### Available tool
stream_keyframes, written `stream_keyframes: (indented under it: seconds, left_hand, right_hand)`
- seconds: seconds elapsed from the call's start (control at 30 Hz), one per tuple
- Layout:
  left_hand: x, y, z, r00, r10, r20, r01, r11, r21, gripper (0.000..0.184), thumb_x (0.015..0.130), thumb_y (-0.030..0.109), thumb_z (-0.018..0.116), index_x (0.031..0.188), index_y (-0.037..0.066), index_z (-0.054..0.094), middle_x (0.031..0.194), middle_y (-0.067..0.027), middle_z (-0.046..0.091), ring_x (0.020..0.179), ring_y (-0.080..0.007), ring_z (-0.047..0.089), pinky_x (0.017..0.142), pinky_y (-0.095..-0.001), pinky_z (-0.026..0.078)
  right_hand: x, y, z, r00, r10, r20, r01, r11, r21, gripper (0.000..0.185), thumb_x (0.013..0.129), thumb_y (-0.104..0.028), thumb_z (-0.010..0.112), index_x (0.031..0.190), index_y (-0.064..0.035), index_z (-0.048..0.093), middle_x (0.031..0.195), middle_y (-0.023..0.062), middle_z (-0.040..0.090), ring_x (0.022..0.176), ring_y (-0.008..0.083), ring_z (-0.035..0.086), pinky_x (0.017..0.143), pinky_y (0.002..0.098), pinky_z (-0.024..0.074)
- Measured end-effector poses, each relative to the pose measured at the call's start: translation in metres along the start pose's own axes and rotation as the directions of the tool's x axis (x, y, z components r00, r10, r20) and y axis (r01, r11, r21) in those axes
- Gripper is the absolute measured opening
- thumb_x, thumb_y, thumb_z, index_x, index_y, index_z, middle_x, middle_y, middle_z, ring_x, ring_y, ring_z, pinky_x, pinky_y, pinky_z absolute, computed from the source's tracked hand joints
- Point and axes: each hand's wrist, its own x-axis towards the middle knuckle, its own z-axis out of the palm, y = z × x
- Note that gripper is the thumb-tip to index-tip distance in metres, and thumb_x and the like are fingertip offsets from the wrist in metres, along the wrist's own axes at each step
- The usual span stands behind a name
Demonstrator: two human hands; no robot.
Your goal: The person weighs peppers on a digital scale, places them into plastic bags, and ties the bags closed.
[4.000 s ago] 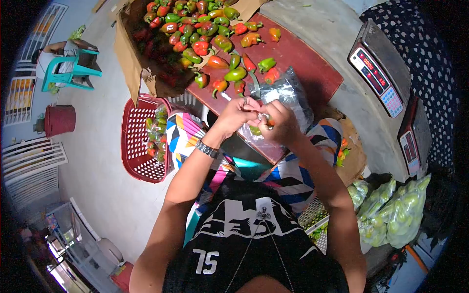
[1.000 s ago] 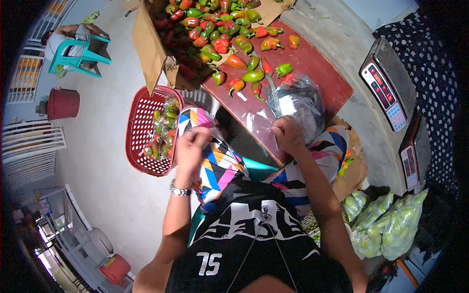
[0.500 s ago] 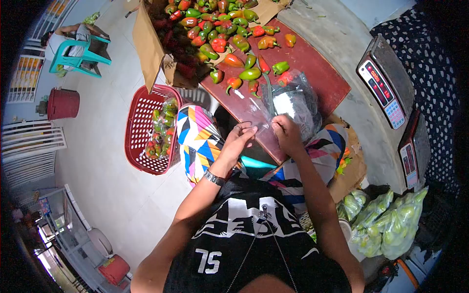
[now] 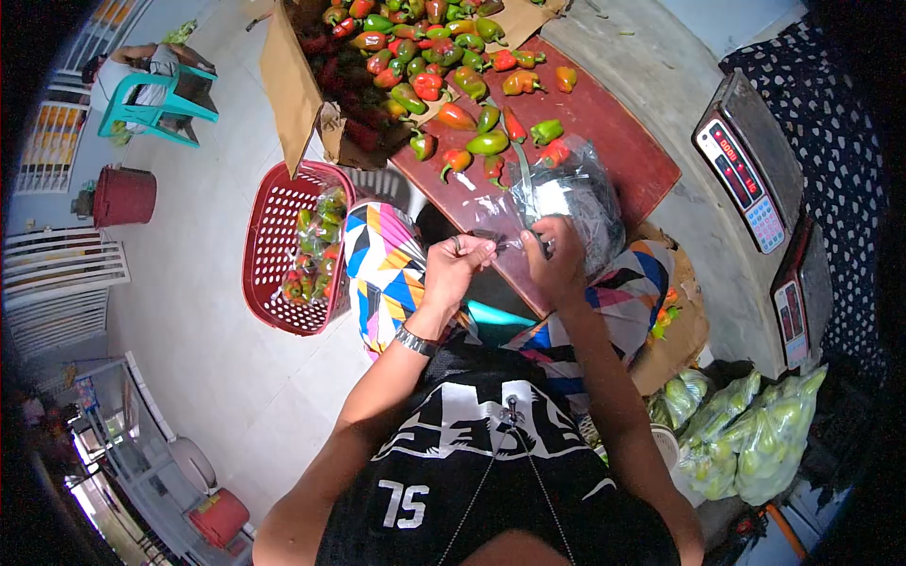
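A thin clear plastic bag (image 4: 493, 215) stretches between my two hands over the front edge of the red tabletop (image 4: 628, 170). Its edge is pinched between the thumb and fingers of my left hand (image 4: 457, 271), which wears a ring, with a watch on the wrist. My right hand (image 4: 557, 257) is closed on the bag's other side, its fingers curled. Just beyond it lies a stack of clear plastic bags (image 4: 590, 193). Several loose red and green peppers (image 4: 487, 142) lie on the tabletop past the bags.
Many peppers spill from a cardboard box (image 4: 286, 90) at the back. Left of my knee stands a red basket (image 4: 269, 203) with bagged peppers (image 4: 316, 269). Two scales (image 4: 741, 184) and bags of green produce (image 4: 779, 434) are on the right. A person sits in a teal chair (image 4: 142, 99).
My right hand's fingers have shifted and turned slightly on the plastic bag. The left fingertips have closed more tightly, and the film above them spreads a little differently.
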Motion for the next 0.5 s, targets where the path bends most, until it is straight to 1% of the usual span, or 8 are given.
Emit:
stream_keyframes:
  seconds: [0.03, 0.13, 0.23, 0.33, 0.43, 0.5]
  left_hand:
    - [0.0, -0.001, 0.001, 1.0, 0.012, -0.01, -0.012, 1.0, 0.006, 0.008, 0.091, 0.006, 0.076, 0.093, -0.002, 0.074, 0.082, -0.0049, 0.073, 0.07, -0.0082, 0.062, 0.066, -0.0228, 0.049]
    - [-0.001, -0.002, 0.005, 1.0, 0.014, -0.018, -0.014, 0.999, 0.036, 0.009, 0.088, 0.006, 0.079, 0.086, 0.0, 0.073, 0.08, -0.003, 0.072, 0.069, -0.007, 0.06, 0.065, -0.0224, 0.048]
    - [-0.002, -0.007, 0.005, 0.993, 0.112, -0.041, -0.108, 0.989, 0.102, 0.015, 0.086, 0.007, 0.082, 0.079, 0.001, 0.07, 0.077, -0.001, 0.07, 0.067, -0.0058, 0.058, 0.063, -0.0229, 0.048]
    - [0.0, -0.013, 0.004, 0.986, 0.167, -0.015, -0.161, 0.966, 0.201, 0.023, 0.082, 0.008, 0.085, 0.073, 0.004, 0.065, 0.074, 0.0006, 0.067, 0.067, -0.005, 0.056, 0.062, -0.0232, 0.046]
    - [-0.007, -0.001, 0.003, 0.985, 0.125, 0.117, -0.149, 0.962, 0.228, 0.026, 0.08, 0.001, 0.085, 0.075, 0.007, 0.06, 0.078, 0.0013, 0.067, 0.07, -0.0049, 0.057, 0.065, -0.0224, 0.048]
    - [-0.011, 0.005, 0.004, 0.984, 0.112, 0.142, -0.141, 0.965, 0.219, 0.028, 0.079, 0.0, 0.086, 0.074, 0.008, 0.059, 0.077, 0.0019, 0.066, 0.069, -0.0047, 0.056, 0.065, -0.0225, 0.048]
  right_hand:
    - [-0.001, -0.009, 0.0, 1.0, 0.021, -0.005, -0.021, 1.0, -0.004, 0.021, 0.086, -0.012, 0.076, 0.099, -0.0037, 0.062, 0.094, 0.0133, 0.063, 0.075, 0.0278, 0.063, 0.069, 0.0389, 0.0501]
    - [-0.003, -0.04, 0.003, 0.981, 0.188, 0.053, -0.193, 0.971, 0.138, 0.025, 0.084, -0.016, 0.078, 0.099, -0.005, 0.062, 0.089, 0.0108, 0.059, 0.077, 0.0264, 0.058, 0.071, 0.0412, 0.0473]
    - [-0.011, -0.05, 0.006, 0.945, 0.299, 0.133, -0.318, 0.936, 0.15, 0.025, 0.083, -0.019, 0.079, 0.098, -0.004, 0.066, 0.087, 0.0099, 0.062, 0.074, 0.0229, 0.059, 0.069, 0.0376, 0.0483]
    - [-0.023, -0.032, 0.016, 0.877, 0.397, 0.272, -0.47, 0.826, 0.312, 0.024, 0.084, -0.021, 0.079, 0.094, -0.0015, 0.069, 0.082, 0.0094, 0.065, 0.071, 0.0215, 0.062, 0.067, 0.0351, 0.0498]
    - [-0.023, -0.014, 0.016, 0.845, 0.422, 0.329, -0.531, 0.739, 0.416, 0.021, 0.087, -0.02, 0.077, 0.089, 0.0, 0.07, 0.079, 0.0099, 0.067, 0.071, 0.0204, 0.065, 0.066, 0.0344, 0.0512]
    - [-0.019, -0.009, 0.004, 0.872, 0.371, 0.32, -0.465, 0.833, 0.299, 0.02, 0.087, -0.019, 0.075, 0.09, 0.0002, 0.071, 0.081, 0.0101, 0.069, 0.072, 0.0199, 0.066, 0.067, 0.0347, 0.0519]
